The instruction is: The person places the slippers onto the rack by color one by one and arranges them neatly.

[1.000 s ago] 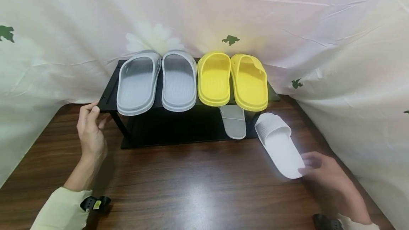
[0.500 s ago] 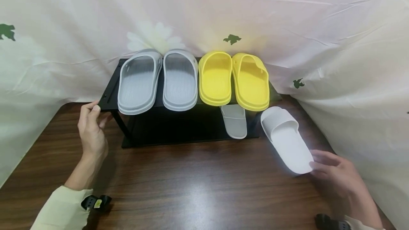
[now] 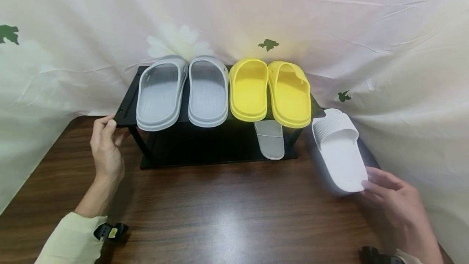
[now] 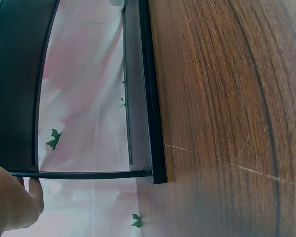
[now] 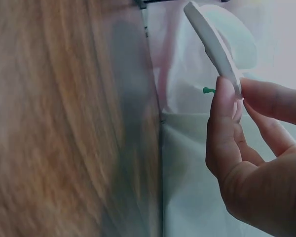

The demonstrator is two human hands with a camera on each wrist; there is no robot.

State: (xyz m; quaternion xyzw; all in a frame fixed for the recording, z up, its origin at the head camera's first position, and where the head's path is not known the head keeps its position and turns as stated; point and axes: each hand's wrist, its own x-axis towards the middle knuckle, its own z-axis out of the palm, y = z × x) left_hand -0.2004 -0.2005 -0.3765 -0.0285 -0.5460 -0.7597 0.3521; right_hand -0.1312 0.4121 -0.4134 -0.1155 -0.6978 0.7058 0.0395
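My right hand [image 3: 397, 196] pinches the heel of a white slide slipper [image 3: 346, 160] between thumb and fingers, to the right of the black shoe rack [image 3: 126, 109]. In the right wrist view, that slipper [image 5: 214, 44] is seen edge-on, lifted off the table. With thumb and fingers, my left hand [image 3: 106, 150] grips the rack's front left corner; in the left wrist view the hand [image 4: 12, 200] is at the end of the shelf. On the top shelf sit two grey clogs [image 3: 159, 97] and two yellow clogs [image 3: 249, 93]. A grey slipper [image 3: 271, 144] lies on the lower shelf at right.
A brown wood-grain table [image 3: 205, 215] carries the rack. Behind and at both sides hangs a pale cloth [image 3: 110, 19] printed with flowers and green leaf shapes, close to my right hand.
My right hand has moved right and slightly away from me with the white slipper, which now points more straight ahead. The left hand still grips the rack's corner.
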